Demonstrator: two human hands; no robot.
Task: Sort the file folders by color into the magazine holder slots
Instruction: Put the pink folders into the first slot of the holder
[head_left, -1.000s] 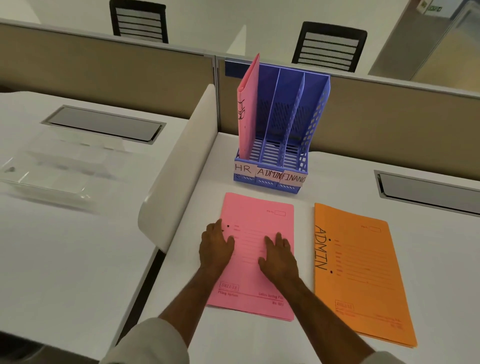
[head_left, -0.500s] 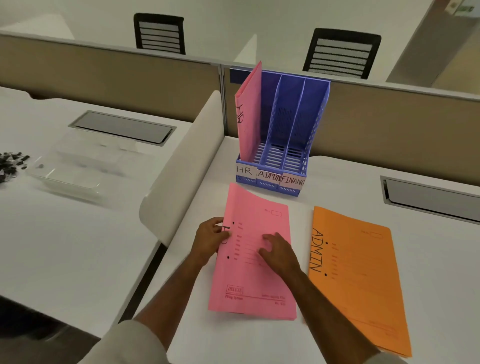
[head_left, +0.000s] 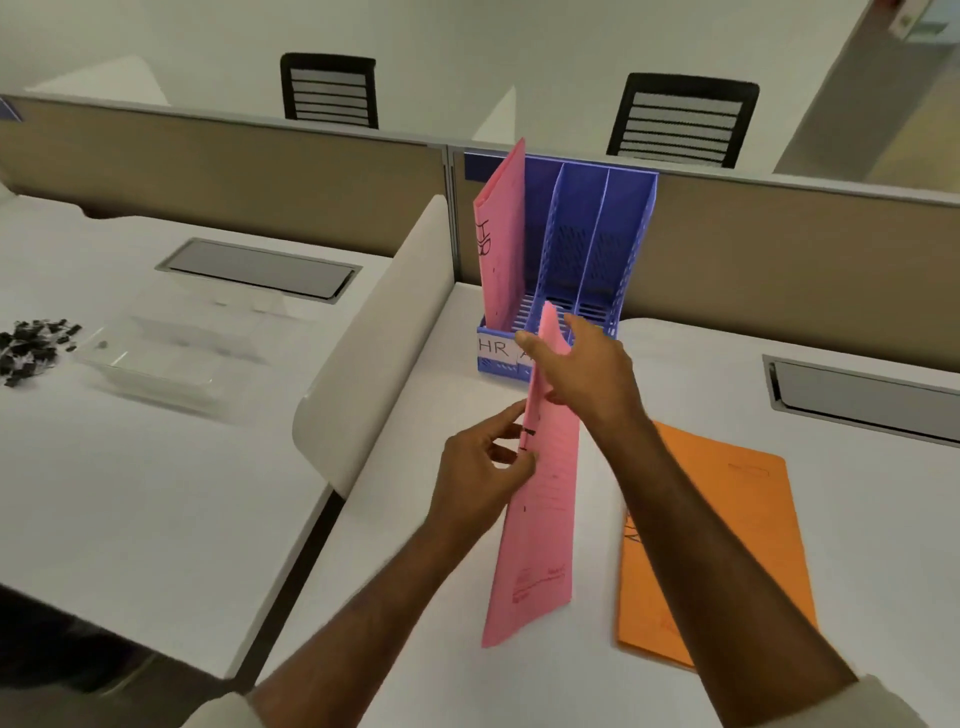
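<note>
At table centre, near edge: a pink folder stood on its lower edge, raised nearly upright, its top corner tilted toward the magazine holder.
Left hand: fingers curled, pinching the folder's left edge at about mid-height; thumb and fingertips were on the paper.
Right hand: fingers mostly extended, pressed along the upper part of the folder from the right, with the thumb reaching over to its left face; it steadied the folder and did not clench it.
Folder relative to hands: between the two hands, touching both; its bottom corner rested on the table or just above it, which could not be told.
Magazine holder: blue, three slots, at the far edge of the table against the partition; front labels partly hidden by the right hand, with "HR" readable on the left slot.
Work done: one pink folder marked HR stood in the left slot.
Work left: the held pink folder was not yet in a slot; judged destination was the left slot. The orange folder lay flat to the right of the hands, untouched; the middle and right slots showed no contents.
</note>
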